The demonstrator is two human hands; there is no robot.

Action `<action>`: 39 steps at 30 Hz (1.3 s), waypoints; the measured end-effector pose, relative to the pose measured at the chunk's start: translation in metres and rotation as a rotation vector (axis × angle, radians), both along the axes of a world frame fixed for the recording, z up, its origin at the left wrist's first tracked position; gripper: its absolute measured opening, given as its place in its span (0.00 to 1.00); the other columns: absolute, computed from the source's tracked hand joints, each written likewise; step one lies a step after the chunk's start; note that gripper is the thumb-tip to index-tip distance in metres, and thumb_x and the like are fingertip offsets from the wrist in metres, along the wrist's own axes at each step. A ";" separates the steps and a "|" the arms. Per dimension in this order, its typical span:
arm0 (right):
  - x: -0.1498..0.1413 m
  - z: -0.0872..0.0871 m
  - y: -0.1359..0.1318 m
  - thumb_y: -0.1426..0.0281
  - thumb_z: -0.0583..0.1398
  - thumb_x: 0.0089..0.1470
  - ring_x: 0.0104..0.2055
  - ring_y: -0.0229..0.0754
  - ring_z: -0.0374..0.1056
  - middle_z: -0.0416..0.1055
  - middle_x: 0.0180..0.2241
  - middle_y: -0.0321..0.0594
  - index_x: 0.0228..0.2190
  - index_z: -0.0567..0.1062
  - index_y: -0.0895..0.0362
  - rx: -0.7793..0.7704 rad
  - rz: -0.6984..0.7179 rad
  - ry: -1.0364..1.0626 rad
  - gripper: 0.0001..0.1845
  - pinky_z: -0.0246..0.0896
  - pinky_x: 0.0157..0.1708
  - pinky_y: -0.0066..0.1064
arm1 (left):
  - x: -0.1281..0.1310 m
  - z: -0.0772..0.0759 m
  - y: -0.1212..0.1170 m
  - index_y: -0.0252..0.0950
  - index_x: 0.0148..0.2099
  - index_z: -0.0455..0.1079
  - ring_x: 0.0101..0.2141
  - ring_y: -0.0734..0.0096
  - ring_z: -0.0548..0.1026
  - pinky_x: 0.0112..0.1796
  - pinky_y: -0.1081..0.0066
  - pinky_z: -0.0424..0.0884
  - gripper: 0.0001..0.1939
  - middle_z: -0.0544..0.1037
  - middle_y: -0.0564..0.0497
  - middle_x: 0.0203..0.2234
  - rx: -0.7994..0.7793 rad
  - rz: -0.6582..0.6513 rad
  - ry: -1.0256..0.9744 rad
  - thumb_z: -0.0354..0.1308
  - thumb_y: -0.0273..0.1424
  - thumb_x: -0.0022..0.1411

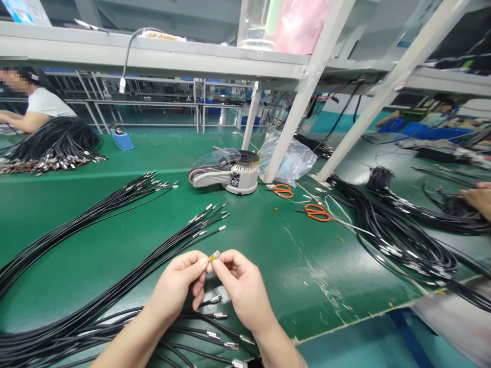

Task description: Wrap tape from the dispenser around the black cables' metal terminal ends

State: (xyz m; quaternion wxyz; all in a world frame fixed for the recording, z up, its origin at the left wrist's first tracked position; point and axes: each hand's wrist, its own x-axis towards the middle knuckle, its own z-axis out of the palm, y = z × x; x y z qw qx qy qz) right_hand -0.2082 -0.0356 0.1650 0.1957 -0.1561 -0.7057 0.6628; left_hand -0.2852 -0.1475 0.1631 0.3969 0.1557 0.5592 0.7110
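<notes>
Small metal connector [215, 254], yellow-banded, tilted, above green table [284, 286].

**Green worktable beneath white metal shelving in a workshop**

A broad worktable with a smooth green top [284, 291] fills the lower view, its surface scuffed toward the right and catching a soft, pale sheen. Its worn edge runs diagonally at lower right, above a teal floor [345, 347] and a dark blue support [412, 337]. A long white metal shelf [215, 56] spans the space overhead, with two thick white posts [303, 97] slanting down on the right and a thinner white post [251, 115] nearer the centre. Behind stand rows of pale metal-framed racks [197, 105]; the far background is dim and blurred.
</notes>
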 end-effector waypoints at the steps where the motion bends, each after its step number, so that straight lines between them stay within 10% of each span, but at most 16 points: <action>1: 0.001 -0.001 0.001 0.68 0.59 0.51 0.29 0.38 0.66 0.71 0.26 0.38 0.24 0.71 0.59 0.028 0.013 0.020 0.08 0.62 0.31 0.28 | -0.002 0.001 -0.001 0.33 0.25 0.65 0.09 0.85 0.56 0.10 0.82 0.54 0.14 0.60 0.60 0.11 0.037 -0.043 -0.048 0.58 0.39 0.53; 13: 0.011 0.003 0.023 0.71 0.61 0.50 0.31 0.41 0.67 0.71 0.27 0.37 0.27 0.76 0.54 0.273 0.283 0.294 0.02 0.63 0.35 0.33 | -0.009 0.006 -0.012 0.31 0.23 0.66 0.10 0.88 0.45 0.09 0.81 0.52 0.15 0.54 0.62 0.11 0.077 -0.494 -0.257 0.61 0.38 0.50; 22: 0.022 0.001 0.042 0.67 0.62 0.49 0.27 0.36 0.64 0.68 0.24 0.34 0.26 0.74 0.58 -0.007 0.223 -0.015 0.07 0.60 0.29 0.28 | 0.013 0.014 0.000 0.36 0.26 0.64 0.22 0.77 0.62 0.24 0.76 0.58 0.12 0.64 0.57 0.19 -0.320 -0.115 0.716 0.49 0.34 0.60; 39: 0.066 -0.006 0.028 0.68 0.57 0.51 0.26 0.37 0.60 0.64 0.22 0.33 0.20 0.68 0.57 0.262 0.219 -0.176 0.10 0.57 0.28 0.27 | 0.037 0.010 0.003 0.37 0.29 0.71 0.26 0.74 0.68 0.29 0.76 0.62 0.13 0.73 0.54 0.23 -0.363 -0.410 1.078 0.48 0.31 0.62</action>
